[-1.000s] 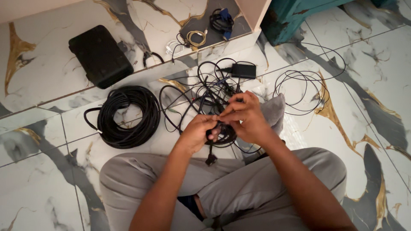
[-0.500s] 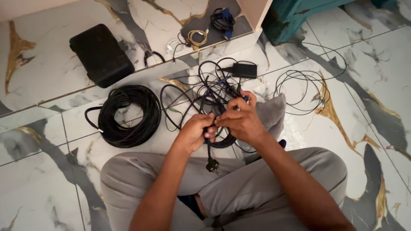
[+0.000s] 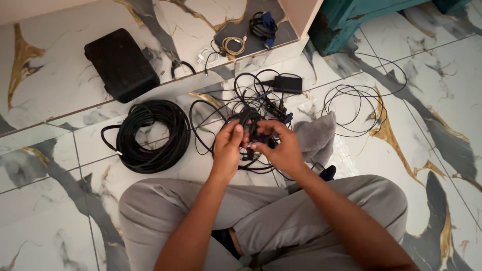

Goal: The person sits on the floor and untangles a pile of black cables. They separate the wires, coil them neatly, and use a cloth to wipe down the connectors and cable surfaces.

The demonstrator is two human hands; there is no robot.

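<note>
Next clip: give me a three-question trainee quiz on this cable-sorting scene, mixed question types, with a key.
1. True or false: both hands grip the same bundled black cable.
2. Which lies nearest the left hand? A. big black cable coil B. black case C. thin wire loop
3. Fill in: beside the right hand lies a grey ____.

Key:
1. True; left hand and right hand hold it between them above the floor.
2. A; the coil sits on the tiles just left of that hand.
3. Cloth, crumpled on the marble floor.
</note>
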